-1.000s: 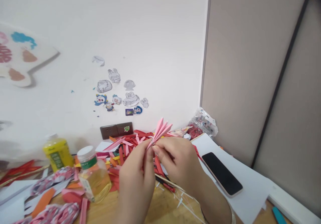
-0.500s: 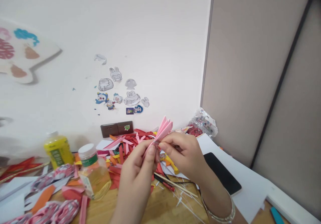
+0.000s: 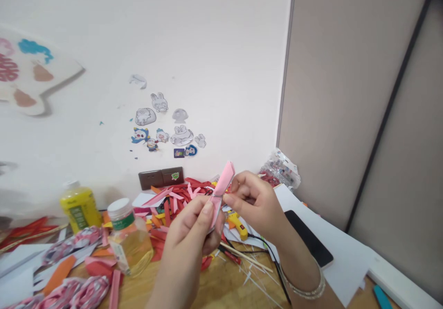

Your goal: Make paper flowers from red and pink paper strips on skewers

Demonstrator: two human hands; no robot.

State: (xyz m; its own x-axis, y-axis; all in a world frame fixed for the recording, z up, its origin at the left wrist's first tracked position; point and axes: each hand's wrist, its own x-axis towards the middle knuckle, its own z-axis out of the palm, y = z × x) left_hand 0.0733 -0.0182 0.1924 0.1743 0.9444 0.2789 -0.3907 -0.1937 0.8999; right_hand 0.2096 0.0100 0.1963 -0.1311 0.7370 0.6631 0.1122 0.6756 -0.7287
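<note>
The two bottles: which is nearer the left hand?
The clear bottle is nearer the left hand; the yellow bottle stands farther left, closer to the wall.

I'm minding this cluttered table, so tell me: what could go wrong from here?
The pink folded piece might slip if the left hand eases its pinch. The right hand could catch the black cord near its wrist and drag the yellow tool. The left forearm might knock the white-capped bottle.
</note>
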